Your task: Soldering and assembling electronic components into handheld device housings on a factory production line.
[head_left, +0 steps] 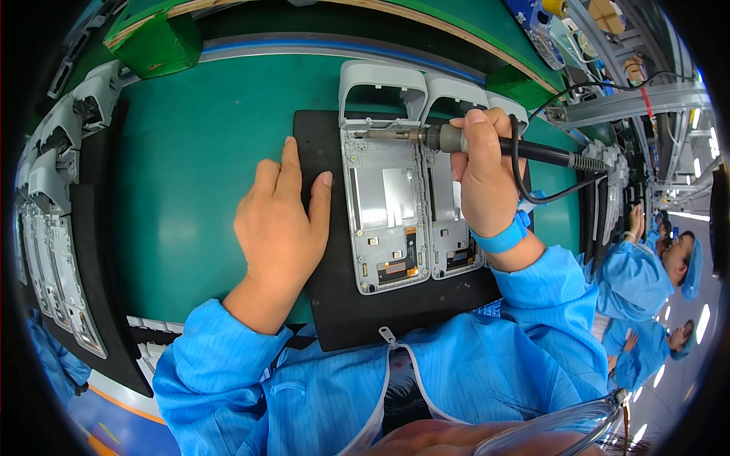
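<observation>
My right hand [489,171] grips a soldering iron [532,150] with a black handle and cable. Its metal tip reaches left to the upper end of a grey plastic housing [384,194], just below the arched opening. Whether the tip touches the plastic, I cannot tell. Inside that housing are a shiny metal plate and a small dark circuit part. A second grey housing [449,235] lies against its right side, partly hidden by my right hand. My left hand [283,216] rests with fingers apart at the left edge of the black mat [323,289], holding nothing.
Beneath the mat is a green work surface [190,167]. More grey housings [57,251] lie on another black mat at the far left. A green wooden shelf edge [156,45] runs along the back. Other people in blue [639,277] are at the right.
</observation>
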Tool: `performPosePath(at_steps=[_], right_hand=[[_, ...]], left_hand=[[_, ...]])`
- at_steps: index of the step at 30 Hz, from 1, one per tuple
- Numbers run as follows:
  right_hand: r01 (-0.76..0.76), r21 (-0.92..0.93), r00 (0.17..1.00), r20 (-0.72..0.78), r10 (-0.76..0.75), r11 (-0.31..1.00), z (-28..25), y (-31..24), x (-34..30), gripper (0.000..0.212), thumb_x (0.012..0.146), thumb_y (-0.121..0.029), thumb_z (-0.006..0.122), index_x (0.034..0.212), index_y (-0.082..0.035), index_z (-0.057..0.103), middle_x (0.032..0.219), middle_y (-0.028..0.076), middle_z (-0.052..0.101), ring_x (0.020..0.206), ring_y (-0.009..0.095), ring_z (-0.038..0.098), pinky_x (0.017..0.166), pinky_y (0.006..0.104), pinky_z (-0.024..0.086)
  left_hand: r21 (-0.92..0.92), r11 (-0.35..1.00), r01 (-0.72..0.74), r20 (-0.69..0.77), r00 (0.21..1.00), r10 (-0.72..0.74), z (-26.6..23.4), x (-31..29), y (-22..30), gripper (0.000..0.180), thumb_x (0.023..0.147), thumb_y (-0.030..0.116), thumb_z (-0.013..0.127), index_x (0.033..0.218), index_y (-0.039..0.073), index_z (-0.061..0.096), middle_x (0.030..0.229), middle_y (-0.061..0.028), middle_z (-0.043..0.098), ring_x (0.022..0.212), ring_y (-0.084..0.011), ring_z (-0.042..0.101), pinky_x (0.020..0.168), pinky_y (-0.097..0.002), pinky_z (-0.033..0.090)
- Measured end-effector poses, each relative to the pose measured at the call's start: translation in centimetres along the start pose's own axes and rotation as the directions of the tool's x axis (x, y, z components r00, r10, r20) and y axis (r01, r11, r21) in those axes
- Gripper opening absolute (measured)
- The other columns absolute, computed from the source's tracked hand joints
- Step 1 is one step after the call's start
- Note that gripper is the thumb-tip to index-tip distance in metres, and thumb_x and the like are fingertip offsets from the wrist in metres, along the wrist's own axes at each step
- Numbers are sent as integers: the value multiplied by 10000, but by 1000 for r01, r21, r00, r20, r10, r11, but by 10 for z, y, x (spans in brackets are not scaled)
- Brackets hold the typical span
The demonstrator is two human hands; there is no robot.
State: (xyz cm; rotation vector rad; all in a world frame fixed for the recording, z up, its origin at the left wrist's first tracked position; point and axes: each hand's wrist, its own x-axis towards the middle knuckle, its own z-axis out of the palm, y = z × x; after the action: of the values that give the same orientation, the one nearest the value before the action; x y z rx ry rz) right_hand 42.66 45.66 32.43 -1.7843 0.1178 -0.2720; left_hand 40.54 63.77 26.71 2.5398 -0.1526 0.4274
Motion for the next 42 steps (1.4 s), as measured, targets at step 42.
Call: performPosePath(at_steps=[42], right_hand=[[-12,-14,974,-227,8,1000,-66,15,0,255,832,-237,486,690,-26,491,542,1,398,436,65,390,399,205,305]], left_hand=[[11,998,58,47,997,-59,-2,1,8,406,771,220,573,1095,-16,512,734,-89,472,574,-215,500,499,-309,404]])
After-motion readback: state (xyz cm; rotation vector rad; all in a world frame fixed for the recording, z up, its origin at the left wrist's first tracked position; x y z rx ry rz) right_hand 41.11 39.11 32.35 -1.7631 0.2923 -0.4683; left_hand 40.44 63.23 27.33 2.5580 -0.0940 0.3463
